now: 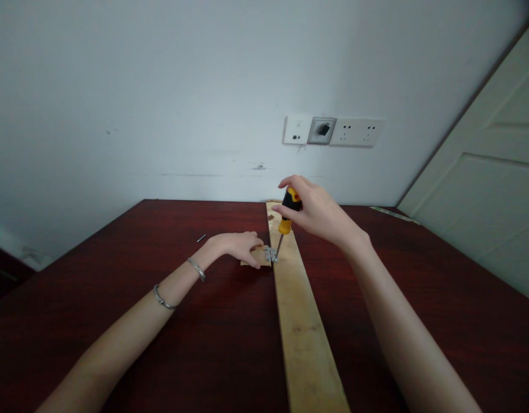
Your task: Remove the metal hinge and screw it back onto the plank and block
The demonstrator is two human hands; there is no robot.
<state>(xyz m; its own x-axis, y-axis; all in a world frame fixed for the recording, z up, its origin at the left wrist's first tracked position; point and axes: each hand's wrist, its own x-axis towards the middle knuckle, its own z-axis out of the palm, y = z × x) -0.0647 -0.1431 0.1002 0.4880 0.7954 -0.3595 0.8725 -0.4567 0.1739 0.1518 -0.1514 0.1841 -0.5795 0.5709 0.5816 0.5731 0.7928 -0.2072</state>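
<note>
A yellow-and-black screwdriver [284, 225] is gripped in my right hand [312, 211], its shaft slanting down to a metal hinge [270, 254]. That hinge spans a small wooden block [261, 256] on the left and a long wooden plank [302, 321] on the right. My left hand [244, 248] closes over the small block, thumb on the near side and fingers on the far side. Whether a screw sits under the screwdriver's tip is too small to tell.
Both pieces of wood lie on a dark red tabletop [195, 344]. A small metal rod or bit [201, 238] lies left of my left hand. Behind the table stands a white wall with sockets [357, 132]. A thin strip [393, 214] lies at the back right, near a panelled door [492, 172].
</note>
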